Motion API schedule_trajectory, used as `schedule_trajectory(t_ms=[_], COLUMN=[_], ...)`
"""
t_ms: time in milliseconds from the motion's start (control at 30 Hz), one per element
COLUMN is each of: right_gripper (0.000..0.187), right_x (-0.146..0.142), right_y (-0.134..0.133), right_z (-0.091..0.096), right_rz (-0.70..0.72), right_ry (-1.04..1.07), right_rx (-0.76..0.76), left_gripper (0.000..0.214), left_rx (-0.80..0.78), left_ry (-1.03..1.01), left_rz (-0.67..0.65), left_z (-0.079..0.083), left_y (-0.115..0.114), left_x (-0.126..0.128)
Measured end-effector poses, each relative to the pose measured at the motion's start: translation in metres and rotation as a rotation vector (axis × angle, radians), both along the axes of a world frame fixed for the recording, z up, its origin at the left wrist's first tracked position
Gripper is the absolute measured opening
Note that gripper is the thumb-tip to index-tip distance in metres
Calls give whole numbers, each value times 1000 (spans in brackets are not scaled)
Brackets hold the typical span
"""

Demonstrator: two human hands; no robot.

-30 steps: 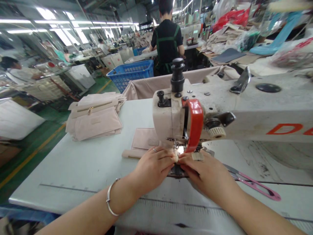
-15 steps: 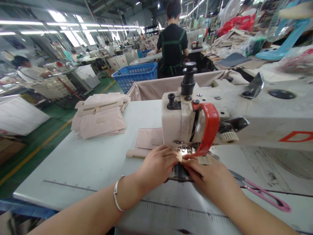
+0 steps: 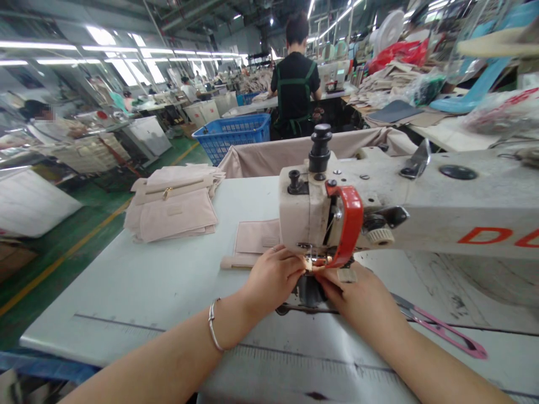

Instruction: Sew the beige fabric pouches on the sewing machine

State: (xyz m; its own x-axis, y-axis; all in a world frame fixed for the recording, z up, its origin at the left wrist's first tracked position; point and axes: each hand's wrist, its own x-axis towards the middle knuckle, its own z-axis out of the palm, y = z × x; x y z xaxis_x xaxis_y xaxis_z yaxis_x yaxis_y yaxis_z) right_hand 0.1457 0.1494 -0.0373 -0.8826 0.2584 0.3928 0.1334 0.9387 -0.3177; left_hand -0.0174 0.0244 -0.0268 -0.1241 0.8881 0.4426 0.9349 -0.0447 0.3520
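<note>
A beige fabric piece (image 3: pixel 256 235) with a small label lies under the head of the sewing machine (image 3: pixel 295 219). Its rolled near edge (image 3: pixel 238 262) sticks out on the left. My left hand (image 3: pixel 273 278) is closed on that fabric, its fingertips just left of the lit needle area. From the right, my right hand (image 3: pixel 357 292) pinches the fabric edge close to the presser foot, below the red guard (image 3: pixel 350 224). The fabric between my fingertips is mostly hidden by the hands and the machine head.
A stack of beige fabric pieces (image 3: pixel 172 205) with a zipper lies at the table's left. Pink-handled snips (image 3: pixel 446 331) rest right of my right hand. Behind the table stand a fabric-lined bin (image 3: pixel 269 157), a blue basket (image 3: pixel 233 134) and a seated co-worker (image 3: pixel 295 78).
The view has shifted slightly, moving the machine a little left and down in the picture. Both hands keep their hold near the needle; the fabric has barely moved.
</note>
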Motion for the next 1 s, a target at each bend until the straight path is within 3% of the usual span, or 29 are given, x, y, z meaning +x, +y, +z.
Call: schedule_trajectory(t_ms=[367,567,833,1000], right_gripper=[18,21,16,15], right_x=[0,-1,-2,-5], right_y=[-4,-4,-12,-13], right_z=[1,0,13,8], right_rz=[-29,-36,-71,-79], right_ry=[55,-12,-20,-5], right_rx=[45,-23,-35,-21], left_gripper=[11,11,14,16], left_rx=[22,7,51,-10], left_ry=[-20,-24,-33,-24], left_rz=[8,43,44,48], left_z=[-4,-6,-8,-17], left_y=[1,3,-1,-3], left_x=[0,-1,0,-4])
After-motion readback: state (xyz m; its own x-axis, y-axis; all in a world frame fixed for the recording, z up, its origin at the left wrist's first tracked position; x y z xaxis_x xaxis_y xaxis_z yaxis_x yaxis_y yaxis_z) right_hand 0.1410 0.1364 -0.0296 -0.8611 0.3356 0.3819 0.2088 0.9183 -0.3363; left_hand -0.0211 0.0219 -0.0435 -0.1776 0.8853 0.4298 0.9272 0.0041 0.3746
